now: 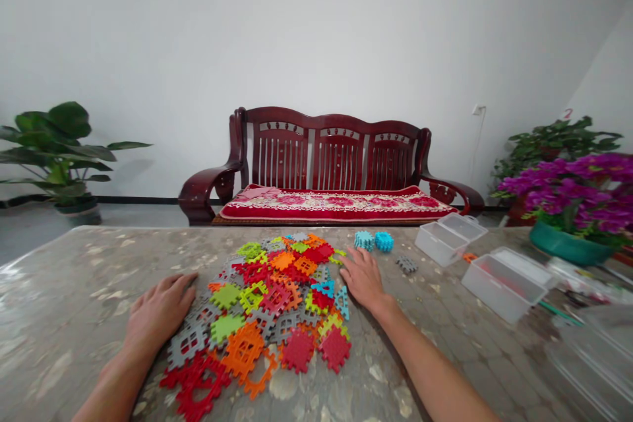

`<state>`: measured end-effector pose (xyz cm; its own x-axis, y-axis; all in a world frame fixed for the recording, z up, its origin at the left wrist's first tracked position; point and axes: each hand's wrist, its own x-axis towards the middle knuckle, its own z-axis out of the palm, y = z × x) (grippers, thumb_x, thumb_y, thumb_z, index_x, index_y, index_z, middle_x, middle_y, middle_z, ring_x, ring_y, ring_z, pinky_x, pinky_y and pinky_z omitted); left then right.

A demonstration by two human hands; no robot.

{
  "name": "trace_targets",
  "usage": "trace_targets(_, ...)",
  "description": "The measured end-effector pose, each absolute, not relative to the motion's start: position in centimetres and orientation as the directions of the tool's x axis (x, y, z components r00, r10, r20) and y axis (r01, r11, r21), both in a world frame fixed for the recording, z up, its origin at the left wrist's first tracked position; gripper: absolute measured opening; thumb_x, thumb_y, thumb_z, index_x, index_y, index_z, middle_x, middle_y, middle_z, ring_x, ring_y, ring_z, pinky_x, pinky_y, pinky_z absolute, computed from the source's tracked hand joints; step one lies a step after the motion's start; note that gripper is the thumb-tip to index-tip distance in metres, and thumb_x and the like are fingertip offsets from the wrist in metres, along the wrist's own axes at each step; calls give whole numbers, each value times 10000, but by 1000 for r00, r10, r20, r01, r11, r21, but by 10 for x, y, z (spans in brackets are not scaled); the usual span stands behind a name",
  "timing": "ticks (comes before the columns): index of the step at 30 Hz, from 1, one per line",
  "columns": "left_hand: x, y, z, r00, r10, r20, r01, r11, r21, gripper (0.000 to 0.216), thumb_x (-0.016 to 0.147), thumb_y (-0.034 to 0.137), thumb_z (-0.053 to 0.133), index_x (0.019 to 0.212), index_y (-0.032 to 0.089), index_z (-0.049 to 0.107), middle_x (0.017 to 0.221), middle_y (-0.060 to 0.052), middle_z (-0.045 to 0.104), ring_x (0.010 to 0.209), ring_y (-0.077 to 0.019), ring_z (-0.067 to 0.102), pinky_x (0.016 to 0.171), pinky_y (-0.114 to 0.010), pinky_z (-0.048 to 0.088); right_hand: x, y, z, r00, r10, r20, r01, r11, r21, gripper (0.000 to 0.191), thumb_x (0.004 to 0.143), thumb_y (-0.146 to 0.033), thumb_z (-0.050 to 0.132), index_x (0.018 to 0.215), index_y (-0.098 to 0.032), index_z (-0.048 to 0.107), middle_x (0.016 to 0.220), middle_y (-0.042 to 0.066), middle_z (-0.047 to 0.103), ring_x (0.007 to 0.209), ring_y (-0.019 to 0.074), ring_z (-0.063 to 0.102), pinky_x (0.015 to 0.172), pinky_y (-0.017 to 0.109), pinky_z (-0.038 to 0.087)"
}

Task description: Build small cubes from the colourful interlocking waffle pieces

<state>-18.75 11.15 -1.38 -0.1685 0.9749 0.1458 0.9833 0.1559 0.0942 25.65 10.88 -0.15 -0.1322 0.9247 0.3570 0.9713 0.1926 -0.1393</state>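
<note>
A spread of interlocking plastic building tiles [246, 347] in red, orange, green, grey and blue lies between my hands on the table. My left hand [161, 306] rests at the left edge of the spread, fingers stretched forward, holding nothing. On the other side, my right hand [362, 275] lies palm down with its fingers out, close to the blue triangular tiles [341, 303] and a small green piece [338, 257]. Beyond it stand a light blue tile stack [364, 241] and a brighter blue tile stack [384, 242]. A grey tile piece [407, 264] lies to their right.
Two clear plastic boxes [442, 242] [507, 285] stand with lids raised on the table's right side. Past them sits a teal pot [568, 244] of purple flowers. A clear container [598, 356] is at the right edge. A wooden bench [336, 148] stands behind the table [64, 316].
</note>
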Motion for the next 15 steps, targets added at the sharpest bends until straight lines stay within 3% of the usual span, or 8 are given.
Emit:
trace_targets(9,-188,111,-15,-154,970,186,983,132,125,538,963,406,293,1378,232,587,1433,-136,557,1263,-353,554,1082,-518,402,252,111,-2,-204,892,403,962,258,-85,66,894,-202,635,937,-215,683,1105,67,695,1165,268,522,1001,394,405)
trace_targets(15,-189,111,-16,-149,970,192,984,125,131,533,966,397,300,1375,224,594,1418,-145,570,1254,-349,562,1075,-520,411,264,108,5,-93,862,499,968,195,-157,175,992,-233,480,925,-217,641,957,59,702,967,220,595,855,310,399)
